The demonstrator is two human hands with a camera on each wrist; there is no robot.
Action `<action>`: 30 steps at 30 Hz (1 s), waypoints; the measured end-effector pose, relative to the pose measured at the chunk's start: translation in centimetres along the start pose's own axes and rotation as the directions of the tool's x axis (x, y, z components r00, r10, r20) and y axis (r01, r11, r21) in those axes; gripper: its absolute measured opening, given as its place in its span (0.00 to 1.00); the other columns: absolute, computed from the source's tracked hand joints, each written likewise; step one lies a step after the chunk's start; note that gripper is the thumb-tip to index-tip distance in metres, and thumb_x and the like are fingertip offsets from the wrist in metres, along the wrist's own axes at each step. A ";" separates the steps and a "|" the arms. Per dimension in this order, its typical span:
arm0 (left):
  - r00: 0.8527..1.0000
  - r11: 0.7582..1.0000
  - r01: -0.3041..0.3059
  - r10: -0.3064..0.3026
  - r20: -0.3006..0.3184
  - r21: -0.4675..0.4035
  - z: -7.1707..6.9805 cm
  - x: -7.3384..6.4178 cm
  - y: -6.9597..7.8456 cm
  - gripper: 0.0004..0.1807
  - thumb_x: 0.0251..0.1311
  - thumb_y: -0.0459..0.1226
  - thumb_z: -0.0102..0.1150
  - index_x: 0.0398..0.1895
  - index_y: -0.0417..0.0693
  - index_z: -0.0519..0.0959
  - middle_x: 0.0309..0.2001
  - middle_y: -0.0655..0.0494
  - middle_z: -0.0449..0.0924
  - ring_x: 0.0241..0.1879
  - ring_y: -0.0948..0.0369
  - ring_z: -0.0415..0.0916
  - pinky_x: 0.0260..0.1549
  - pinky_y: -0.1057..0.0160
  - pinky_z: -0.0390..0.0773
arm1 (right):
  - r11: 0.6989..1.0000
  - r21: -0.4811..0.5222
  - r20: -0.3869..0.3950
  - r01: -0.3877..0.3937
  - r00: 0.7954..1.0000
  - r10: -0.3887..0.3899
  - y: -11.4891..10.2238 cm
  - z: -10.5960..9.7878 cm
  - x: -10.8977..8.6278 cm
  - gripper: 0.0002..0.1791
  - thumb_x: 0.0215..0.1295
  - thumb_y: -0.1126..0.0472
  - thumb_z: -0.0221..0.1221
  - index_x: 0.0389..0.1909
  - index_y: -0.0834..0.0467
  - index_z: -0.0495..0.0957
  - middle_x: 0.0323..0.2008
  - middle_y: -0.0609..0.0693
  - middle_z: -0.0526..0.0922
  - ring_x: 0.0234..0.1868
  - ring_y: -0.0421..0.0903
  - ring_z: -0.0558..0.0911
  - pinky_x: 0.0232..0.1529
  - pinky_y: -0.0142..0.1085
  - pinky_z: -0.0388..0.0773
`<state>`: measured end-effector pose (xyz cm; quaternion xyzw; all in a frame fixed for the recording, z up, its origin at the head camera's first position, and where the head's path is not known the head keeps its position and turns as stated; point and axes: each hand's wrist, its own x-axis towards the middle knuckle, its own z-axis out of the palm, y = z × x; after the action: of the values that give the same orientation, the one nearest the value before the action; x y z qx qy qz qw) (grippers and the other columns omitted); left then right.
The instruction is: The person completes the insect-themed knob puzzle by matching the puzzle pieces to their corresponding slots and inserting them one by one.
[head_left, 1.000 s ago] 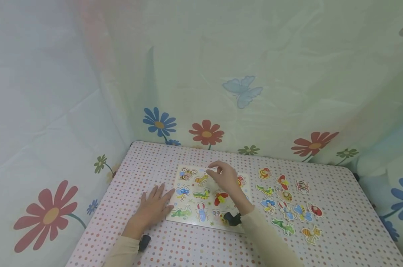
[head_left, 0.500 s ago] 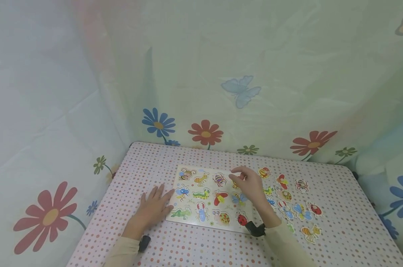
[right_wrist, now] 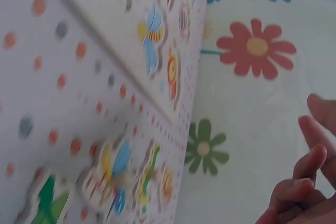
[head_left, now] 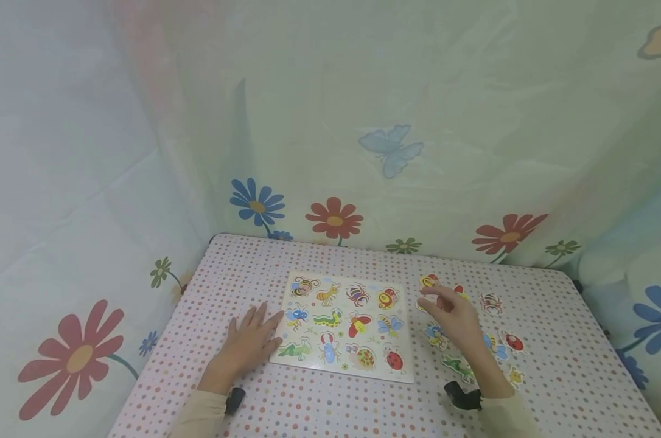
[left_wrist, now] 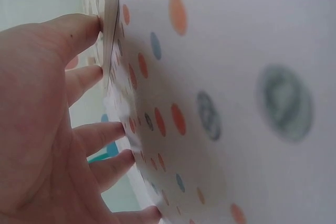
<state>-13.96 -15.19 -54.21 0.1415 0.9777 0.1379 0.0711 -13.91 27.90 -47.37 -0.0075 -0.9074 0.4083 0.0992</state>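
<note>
A flat puzzle board (head_left: 408, 374) with colourful insect pictures lies on the dotted table. My left hand (head_left: 243, 350) rests with fingers spread at its left side; in the left wrist view the thumb of that hand (left_wrist: 37, 108) touches the board's edge. Over the loose insect pieces to the right hovers my right hand (head_left: 456, 319), its fingers loosely bent and a gap between thumb and forefinger. Nothing shows in it. Around and below it lie a grasshopper piece (head_left: 458, 368), a ladybird piece (head_left: 513, 342) and a striped bug piece (head_left: 491, 303). Other pieces are partly hidden by the hand.
The dotted tablecloth (head_left: 319, 407) covers the table, which ends at a flower-printed curtain (head_left: 286, 121) behind and at the left. In the right wrist view, a caterpillar piece (right_wrist: 149, 179) lies between the board's corner and the table's far edge.
My right hand has moved from above the board rightward to above the loose pieces, uncovering the board's right-hand pictures. The left hand stays in place.
</note>
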 end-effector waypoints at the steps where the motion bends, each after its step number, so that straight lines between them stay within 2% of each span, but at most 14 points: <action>1: 1.000 1.000 0.000 0.000 0.001 -0.002 0.0 0.0 0.0 0.33 0.72 0.54 0.51 0.77 0.61 0.62 0.78 0.43 0.48 0.76 0.41 0.43 0.66 0.27 0.42 | 1.000 0.013 0.001 -0.001 1.000 0.000 0.3 -0.5 -0.2 0.20 0.69 0.48 0.64 0.53 0.57 0.83 0.39 0.54 0.75 0.35 0.48 0.68 0.31 0.38 0.68; 3: 1.000 1.000 0.001 -0.001 0.003 -0.005 -0.1 -0.1 0.1 0.33 0.72 0.54 0.51 0.77 0.61 0.62 0.78 0.43 0.48 0.76 0.41 0.43 0.66 0.27 0.42 | 0.999 0.036 -0.003 0.021 1.000 -0.021 1.1 -1.4 -0.7 0.19 0.69 0.50 0.64 0.53 0.58 0.83 0.34 0.53 0.73 0.30 0.46 0.67 0.28 0.37 0.67; 4: 1.000 1.000 0.001 -0.001 0.004 -0.006 -0.1 -0.1 0.0 0.33 0.72 0.54 0.51 0.77 0.61 0.62 0.78 0.43 0.48 0.76 0.41 0.43 0.66 0.27 0.42 | 0.999 0.038 -0.001 0.023 1.000 -0.023 1.4 -1.9 -1.0 0.18 0.69 0.51 0.64 0.54 0.57 0.82 0.36 0.52 0.74 0.31 0.45 0.68 0.29 0.37 0.68; 7: 1.000 1.000 0.003 -0.003 0.006 -0.007 -0.2 -0.1 0.1 0.33 0.72 0.54 0.51 0.77 0.60 0.61 0.78 0.43 0.48 0.76 0.41 0.43 0.66 0.27 0.42 | 0.999 0.043 0.006 0.019 1.000 -0.020 2.8 -3.1 -1.7 0.19 0.69 0.51 0.64 0.55 0.56 0.82 0.30 0.52 0.71 0.25 0.45 0.67 0.23 0.37 0.67; 9: 1.000 1.000 0.004 -0.004 0.008 -0.008 -0.2 -0.2 0.0 0.33 0.72 0.54 0.51 0.77 0.60 0.61 0.78 0.43 0.48 0.76 0.40 0.43 0.66 0.26 0.41 | 0.999 0.032 0.006 0.017 1.000 -0.018 3.7 -3.7 -2.2 0.19 0.69 0.51 0.64 0.56 0.55 0.81 0.29 0.51 0.71 0.25 0.44 0.67 0.23 0.37 0.67; 14: 1.000 1.000 0.007 -0.007 0.016 -0.015 0.0 -0.2 -0.2 0.33 0.72 0.54 0.51 0.78 0.61 0.61 0.79 0.43 0.47 0.76 0.41 0.43 0.66 0.27 0.41 | 1.000 0.022 -0.021 -0.009 1.000 0.009 5.6 -5.2 -3.6 0.18 0.69 0.53 0.65 0.55 0.57 0.81 0.22 0.51 0.65 0.19 0.46 0.62 0.17 0.37 0.63; 19: 1.000 1.000 0.005 -0.005 0.015 -0.024 0.1 -0.2 -0.2 0.33 0.72 0.54 0.52 0.78 0.61 0.61 0.79 0.43 0.48 0.76 0.41 0.43 0.66 0.27 0.40 | 0.997 0.010 -0.048 -0.078 0.996 0.078 7.4 -6.9 -5.1 0.21 0.68 0.52 0.65 0.56 0.60 0.80 0.21 0.50 0.63 0.18 0.44 0.60 0.16 0.37 0.62; 22: 1.000 1.000 0.011 -0.010 0.021 -0.021 0.1 -0.1 -0.2 0.33 0.72 0.54 0.51 0.78 0.62 0.61 0.79 0.44 0.47 0.76 0.41 0.42 0.66 0.27 0.40 | 0.990 0.016 -0.030 -0.139 0.990 0.139 8.5 -7.8 -5.8 0.23 0.68 0.50 0.65 0.58 0.60 0.80 0.31 0.42 0.72 0.27 0.32 0.68 0.23 0.26 0.68; 24: 1.000 1.000 0.010 -0.010 0.016 -0.024 0.1 -0.1 -0.2 0.33 0.72 0.54 0.51 0.78 0.61 0.61 0.79 0.43 0.47 0.76 0.41 0.42 0.66 0.27 0.40 | 0.983 0.026 -0.015 -0.184 0.983 0.185 9.2 -8.2 -6.1 0.25 0.68 0.49 0.65 0.59 0.61 0.79 0.33 0.41 0.72 0.29 0.31 0.68 0.24 0.26 0.70; 26: 1.000 1.000 0.012 -0.012 0.016 -0.021 0.1 -0.1 -0.1 0.33 0.72 0.54 0.51 0.78 0.61 0.61 0.79 0.43 0.47 0.76 0.41 0.42 0.66 0.27 0.40 | 0.974 0.010 -0.016 -0.225 0.974 0.225 9.9 -8.4 -6.4 0.27 0.67 0.47 0.65 0.59 0.62 0.79 0.40 0.38 0.75 0.35 0.31 0.70 0.30 0.23 0.72; 28: 1.000 1.000 0.012 -0.012 0.017 -0.020 0.0 -0.1 -0.1 0.33 0.72 0.54 0.51 0.78 0.61 0.61 0.79 0.43 0.48 0.76 0.41 0.42 0.66 0.27 0.40 | 0.965 0.001 -0.021 -0.263 0.964 0.263 10.5 -8.5 -6.7 0.29 0.67 0.46 0.65 0.59 0.63 0.79 0.37 0.45 0.74 0.30 0.37 0.69 0.25 0.29 0.71; 29: 1.000 1.000 0.011 -0.011 0.016 -0.020 0.0 -0.1 -0.1 0.33 0.72 0.54 0.51 0.77 0.61 0.61 0.79 0.43 0.48 0.76 0.41 0.43 0.66 0.27 0.40 | 0.960 -0.015 -0.015 -0.279 0.960 0.279 10.8 -8.5 -6.9 0.30 0.67 0.45 0.64 0.59 0.63 0.78 0.39 0.51 0.76 0.31 0.40 0.67 0.24 0.32 0.69; 30: 1.000 1.000 0.011 -0.010 0.016 -0.019 0.0 -0.1 -0.1 0.33 0.72 0.54 0.51 0.77 0.61 0.61 0.79 0.43 0.48 0.76 0.41 0.43 0.67 0.27 0.40 | 0.956 -0.026 -0.006 -0.293 0.956 0.293 11.1 -8.6 -7.0 0.31 0.67 0.44 0.64 0.60 0.64 0.78 0.45 0.55 0.79 0.33 0.38 0.69 0.29 0.32 0.74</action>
<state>-13.91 -15.31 -54.28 0.1367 0.9765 0.1457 0.0808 -6.15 41.02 -51.30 -0.1433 -0.9016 0.4063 0.0384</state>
